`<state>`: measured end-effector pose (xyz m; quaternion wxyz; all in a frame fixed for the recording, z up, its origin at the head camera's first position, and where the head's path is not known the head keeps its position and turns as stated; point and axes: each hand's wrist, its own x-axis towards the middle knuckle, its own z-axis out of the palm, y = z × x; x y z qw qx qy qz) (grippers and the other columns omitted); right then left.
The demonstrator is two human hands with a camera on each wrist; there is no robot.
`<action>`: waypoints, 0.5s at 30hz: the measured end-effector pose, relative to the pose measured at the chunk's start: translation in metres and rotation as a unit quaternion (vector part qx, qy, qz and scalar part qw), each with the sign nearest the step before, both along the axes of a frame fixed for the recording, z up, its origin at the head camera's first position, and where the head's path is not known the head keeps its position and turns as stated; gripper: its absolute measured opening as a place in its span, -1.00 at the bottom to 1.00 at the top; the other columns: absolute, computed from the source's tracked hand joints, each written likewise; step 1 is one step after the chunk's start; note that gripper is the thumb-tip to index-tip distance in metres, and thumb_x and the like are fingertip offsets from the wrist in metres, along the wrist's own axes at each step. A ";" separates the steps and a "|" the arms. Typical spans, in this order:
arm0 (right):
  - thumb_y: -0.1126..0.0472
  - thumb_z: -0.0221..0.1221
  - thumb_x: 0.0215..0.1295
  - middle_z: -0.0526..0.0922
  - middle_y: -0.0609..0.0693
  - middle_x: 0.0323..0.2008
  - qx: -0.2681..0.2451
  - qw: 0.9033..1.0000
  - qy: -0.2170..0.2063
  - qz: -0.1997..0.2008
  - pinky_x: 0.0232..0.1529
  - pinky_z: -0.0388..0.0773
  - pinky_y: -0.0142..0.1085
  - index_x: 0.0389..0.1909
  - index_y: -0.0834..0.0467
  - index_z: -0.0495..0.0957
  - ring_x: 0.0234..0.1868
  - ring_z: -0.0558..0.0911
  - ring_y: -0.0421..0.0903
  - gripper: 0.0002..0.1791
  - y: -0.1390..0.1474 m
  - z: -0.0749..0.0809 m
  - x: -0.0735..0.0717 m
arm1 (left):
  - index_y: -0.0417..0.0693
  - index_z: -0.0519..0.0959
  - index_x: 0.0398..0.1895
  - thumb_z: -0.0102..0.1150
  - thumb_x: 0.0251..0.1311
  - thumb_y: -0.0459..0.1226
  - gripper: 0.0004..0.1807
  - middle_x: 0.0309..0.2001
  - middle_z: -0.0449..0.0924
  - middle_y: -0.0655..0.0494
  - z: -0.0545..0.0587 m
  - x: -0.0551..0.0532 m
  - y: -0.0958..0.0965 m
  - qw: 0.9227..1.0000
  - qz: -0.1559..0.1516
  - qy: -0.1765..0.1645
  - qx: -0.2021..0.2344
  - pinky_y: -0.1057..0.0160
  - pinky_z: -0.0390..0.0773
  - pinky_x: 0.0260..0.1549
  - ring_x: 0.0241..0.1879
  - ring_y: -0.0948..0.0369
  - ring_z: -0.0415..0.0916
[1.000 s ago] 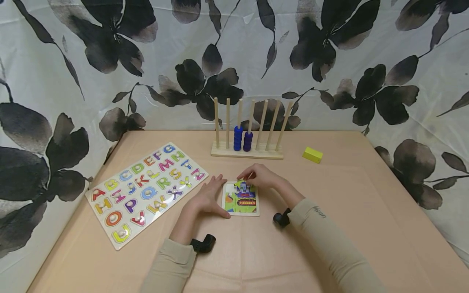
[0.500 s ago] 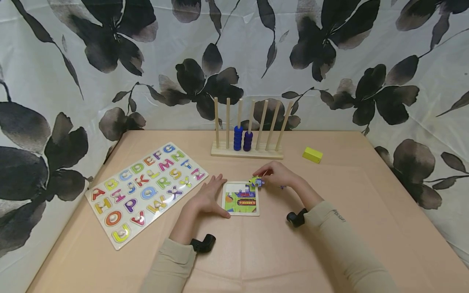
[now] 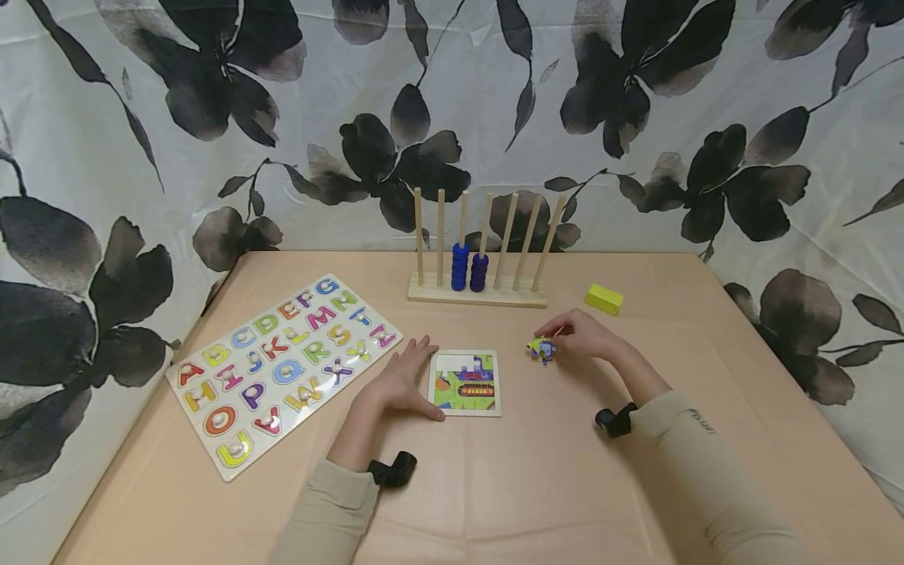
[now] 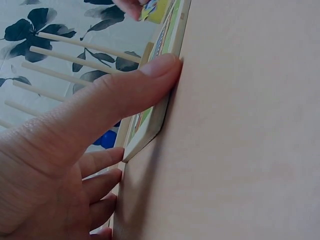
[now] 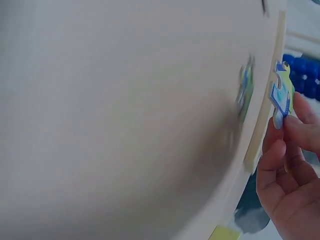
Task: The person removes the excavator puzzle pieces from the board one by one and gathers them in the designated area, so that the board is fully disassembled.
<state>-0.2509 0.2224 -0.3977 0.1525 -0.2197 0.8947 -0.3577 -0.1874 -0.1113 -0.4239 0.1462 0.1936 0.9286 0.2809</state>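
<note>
A small square jigsaw board (image 3: 445,362) with a printed vehicle picture lies before the person, its upper left part bare white. At its left side rests my left hand (image 3: 399,384), fingers mostly straight, with the thumb (image 4: 160,70) against the board's near edge and the index fingertip at a corner. To the right of the board, my right hand (image 3: 582,336) pinches a knobby jigsaw piece (image 5: 281,92) between thumb and fingers, above the table. Another jigsaw piece (image 5: 245,87), blurred, lies on the table below it; the two overlap in the head view.
A white alphabet puzzle board (image 3: 282,357) lies at the left. Behind, a wooden peg stand (image 3: 476,297) carries blue rings on two pegs. A yellow block (image 3: 603,299) sits at the back right, beyond the right hand. Floral cloth (image 3: 494,118) hangs behind the table.
My right hand has lifted the jigsaw piece off the upper part of the board and carried it right. The left hand has stayed at the board.
</note>
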 end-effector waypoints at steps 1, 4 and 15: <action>0.52 0.02 0.15 0.63 0.20 -0.16 0.002 1.000 0.000 -0.004 -0.23 0.49 -0.31 -0.14 0.34 0.60 -0.20 0.56 0.02 -0.71 0.004 -0.001 0.000 | -0.16 0.10 0.35 0.56 -0.50 0.02 0.24 0.42 -0.12 -0.12 0.000 0.000 0.000 1.000 0.000 0.000 0.000 -0.08 -0.23 0.30 0.39 -0.03 -0.28; 0.52 0.03 0.14 0.63 0.23 -0.16 0.004 1.000 0.002 -0.008 -0.24 0.49 -0.33 -0.15 0.37 0.59 -0.20 0.56 0.04 -0.73 0.015 -0.002 0.001 | -0.15 0.10 0.36 0.56 -0.49 0.02 0.24 0.42 -0.12 -0.11 0.000 0.000 0.000 1.000 0.001 -0.002 -0.002 -0.07 -0.23 0.30 0.39 -0.03 -0.29; 0.52 0.02 0.15 0.61 0.26 -0.14 0.019 1.000 -0.003 -0.012 -0.23 0.48 -0.35 -0.14 0.40 0.57 -0.16 0.54 0.07 -0.72 0.039 -0.005 0.001 | -0.16 0.07 0.37 0.55 -0.46 0.01 0.24 0.42 -0.15 -0.09 0.000 0.000 0.000 1.000 0.003 -0.006 0.004 -0.07 -0.25 0.30 0.39 -0.03 -0.30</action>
